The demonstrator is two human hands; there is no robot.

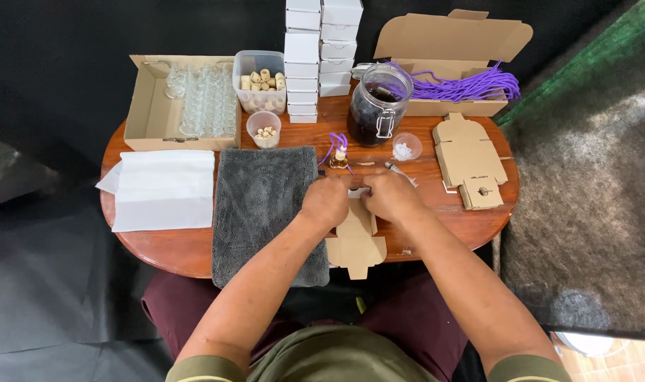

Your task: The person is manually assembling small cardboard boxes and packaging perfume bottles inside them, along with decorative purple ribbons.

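My left hand (325,202) and my right hand (389,195) meet at the far end of a flat, unfolded brown cardboard box blank (357,244) that lies on the round wooden table (174,249). Both hands grip its top edge, fingers curled on the card. Just beyond the fingers stands a tiny corked glass bottle (340,157) with a purple cord tied to it. A small metal tool (399,170) lies beside my right hand.
A grey towel (264,205) and white paper sheets (164,189) lie to the left. Behind them are a carton of small glass bottles (195,99), tubs of corks (261,81), stacked white boxes (321,49), a dark glass jar (379,106), purple cords (471,86) and flat box blanks (469,157).
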